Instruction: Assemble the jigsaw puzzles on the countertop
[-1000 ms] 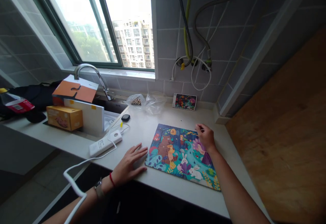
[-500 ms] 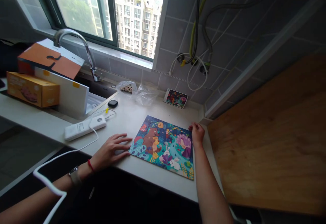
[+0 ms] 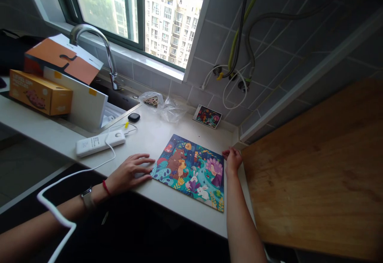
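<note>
Puzzle (image 3: 190, 172) between hands (image 3: 129, 173) (image 3: 233, 161), card (image 3: 208, 116) behind, apparently against wall (image 3: 266, 64)

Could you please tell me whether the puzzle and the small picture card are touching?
Apart: the head view shows white countertop between the puzzle and the card.

Between the left fingers (image 3: 144, 161) and the right fingers (image 3: 230, 151) lies a jigsaw puzzle (image 3: 191, 171) of printed, card-like board, smooth with a soft sheen. The pale bench (image 3: 152, 131) beneath looks smooth and faintly glossy. Beyond the left fingers are a power bank (image 3: 100, 143) in smooth plastic, a cardboard box (image 3: 58, 99), a mirror-bright metal faucet (image 3: 112, 69) and a crinkled, clear plastic bag (image 3: 174, 110). Right of the right fingers, a wood panel (image 3: 317, 167) shows grain and a dull finish.
</note>
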Demonstrator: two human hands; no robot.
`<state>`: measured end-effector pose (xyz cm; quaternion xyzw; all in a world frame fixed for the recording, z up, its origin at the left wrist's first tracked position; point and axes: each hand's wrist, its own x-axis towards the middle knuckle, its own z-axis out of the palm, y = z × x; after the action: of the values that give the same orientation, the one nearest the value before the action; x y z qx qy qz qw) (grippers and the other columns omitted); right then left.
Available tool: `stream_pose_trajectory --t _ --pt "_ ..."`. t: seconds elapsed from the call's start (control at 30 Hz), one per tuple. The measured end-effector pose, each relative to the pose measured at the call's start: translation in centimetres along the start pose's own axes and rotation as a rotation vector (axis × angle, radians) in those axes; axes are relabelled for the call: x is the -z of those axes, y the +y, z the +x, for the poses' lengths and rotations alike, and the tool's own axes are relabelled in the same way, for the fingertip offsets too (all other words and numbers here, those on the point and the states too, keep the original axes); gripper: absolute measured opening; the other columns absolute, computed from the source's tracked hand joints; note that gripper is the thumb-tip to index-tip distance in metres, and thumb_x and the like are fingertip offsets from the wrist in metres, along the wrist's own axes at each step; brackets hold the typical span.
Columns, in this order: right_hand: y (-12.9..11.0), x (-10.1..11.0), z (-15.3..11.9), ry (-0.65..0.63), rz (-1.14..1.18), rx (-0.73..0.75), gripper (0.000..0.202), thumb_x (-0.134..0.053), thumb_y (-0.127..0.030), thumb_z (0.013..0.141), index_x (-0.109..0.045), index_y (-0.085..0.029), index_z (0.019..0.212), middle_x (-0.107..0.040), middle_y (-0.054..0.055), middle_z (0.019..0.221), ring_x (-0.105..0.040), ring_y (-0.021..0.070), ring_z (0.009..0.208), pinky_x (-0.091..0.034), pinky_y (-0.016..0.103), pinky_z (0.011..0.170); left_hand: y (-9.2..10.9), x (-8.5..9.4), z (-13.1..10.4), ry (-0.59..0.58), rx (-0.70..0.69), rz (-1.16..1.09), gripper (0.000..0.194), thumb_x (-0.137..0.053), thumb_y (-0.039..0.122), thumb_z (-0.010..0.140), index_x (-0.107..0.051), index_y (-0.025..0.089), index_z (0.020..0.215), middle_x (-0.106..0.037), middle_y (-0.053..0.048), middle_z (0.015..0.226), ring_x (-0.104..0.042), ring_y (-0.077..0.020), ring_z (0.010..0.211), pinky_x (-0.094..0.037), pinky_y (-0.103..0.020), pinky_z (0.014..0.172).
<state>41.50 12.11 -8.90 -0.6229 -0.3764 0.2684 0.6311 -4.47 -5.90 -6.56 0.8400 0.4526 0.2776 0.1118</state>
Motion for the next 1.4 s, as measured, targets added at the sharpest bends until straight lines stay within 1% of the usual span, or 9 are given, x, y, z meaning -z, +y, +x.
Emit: stream_pose_trajectory --t 0.27,0.37,0.43,0.57,0.7,0.83,1.03,1.2,1.4 --pt "-0.5 -0.4 -0.6 -0.011 -0.036 0.047 0.030 -0.063 -0.049 0.073 -0.064 -0.020 0.083 -0.066 0.000 0.060 -0.071 0.0228 0.060 -0.060 0.033 0.058 0.5 0.1 0.2 0.010 0.002 -0.017 0.015 -0.070 0.037 0.097 -0.083 0.030 0.096 -0.075 -0.003 0.131 -0.064 -0.0282 0.130 -0.053 -0.045 0.109" --pt "-0.6 -0.3 -0.7 -0.018 -0.047 0.065 0.032 -0.063 -0.050 0.073 -0.065 -0.020 0.084 -0.066 0.000 0.059 -0.070 0.0230 0.060 -0.060 0.034 0.057 0.7 0.2 0.3 0.018 0.005 -0.033 0.015 -0.070 0.038 0.096 -0.081 0.027 0.100 -0.076 -0.005 0.129 -0.065 -0.0280 0.128 -0.054 -0.044 0.109" --pt "-0.7 -0.3 -0.7 -0.022 -0.056 0.079 0.033 -0.063 -0.051 0.073 -0.065 -0.020 0.083 -0.066 0.000 0.059 -0.070 0.0226 0.059 -0.060 0.033 0.057 0.9 0.3 0.4 0.022 0.017 -0.048 0.021 -0.072 0.040 0.094 -0.078 0.026 0.108 -0.076 -0.007 0.127 -0.066 -0.0279 0.126 -0.054 -0.043 0.109" --pt "-0.9 -0.2 -0.8 -0.013 -0.079 0.100 0.033 -0.064 -0.051 0.073 -0.067 -0.020 0.083 -0.066 0.000 0.060 -0.069 0.0219 0.060 -0.059 0.033 0.057 1.0 0.1 0.4 0.035 0.056 -0.020 0.042 -0.075 0.047 0.090 -0.072 0.024 0.126 -0.073 -0.009 0.131 -0.064 -0.0297 0.128 -0.052 -0.044 0.111" --pt "-1.0 -0.1 -0.8 -0.003 -0.095 0.107 0.031 -0.064 -0.049 0.073 -0.068 -0.020 0.084 -0.067 0.000 0.063 -0.069 0.0220 0.062 -0.058 0.033 0.058 1.0 -0.5 0.1 0.081 0.104 0.050 0.060 -0.079 0.055 0.084 -0.066 0.025 0.134 -0.064 -0.011 0.144 -0.054 -0.0352 0.140 -0.046 -0.049 0.117" --pt "-0.9 -0.1 -0.7 -0.008 -0.109 0.096 0.031 -0.066 -0.049 0.072 -0.069 -0.020 0.084 -0.067 0.001 0.062 -0.067 0.0222 0.060 -0.057 0.033 0.057 1.0 -0.8 0.1 0.064 0.127 0.082 0.068 -0.077 0.063 0.083 -0.063 0.024 0.138 -0.058 -0.012 0.151 -0.045 -0.0393 0.148 -0.040 -0.052 0.121" --pt "-0.4 -0.1 -0.4 -0.030 -0.165 0.118 0.029 -0.065 -0.048 0.074 -0.069 -0.021 0.085 -0.067 0.001 0.062 -0.065 0.0221 0.059 -0.054 0.034 0.057 1.2 -0.8 0.2 0.024 0.167 0.105 0.076 -0.074 0.067 0.084 -0.060 0.021 0.143 -0.055 -0.015 0.154 -0.041 -0.0420 0.150 -0.036 -0.055 0.121" --pt "0.1 0.1 -0.2 -0.050 -0.223 0.161 0.028 -0.061 -0.048 0.078 -0.068 -0.022 0.087 -0.064 -0.001 0.061 -0.065 0.0230 0.060 -0.054 0.034 0.057 1.1 -1.2 0.0 0.034 0.173 0.093 0.077 -0.068 0.073 0.086 -0.060 0.021 0.143 -0.055 -0.016 0.155 -0.041 -0.0409 0.150 -0.033 -0.053 0.123" --pt "0.3 0.3 -0.1 -0.057 -0.258 0.177 0.028 -0.059 -0.047 0.080 -0.068 -0.022 0.087 -0.066 0.000 0.063 -0.066 0.0230 0.061 -0.054 0.034 0.057 1.1 -1.2 0.0 0.022 0.174 0.093 0.077 -0.065 0.075 0.088 -0.060 0.023 0.144 -0.054 -0.014 0.156 -0.041 -0.0396 0.151 -0.031 -0.052 0.124"
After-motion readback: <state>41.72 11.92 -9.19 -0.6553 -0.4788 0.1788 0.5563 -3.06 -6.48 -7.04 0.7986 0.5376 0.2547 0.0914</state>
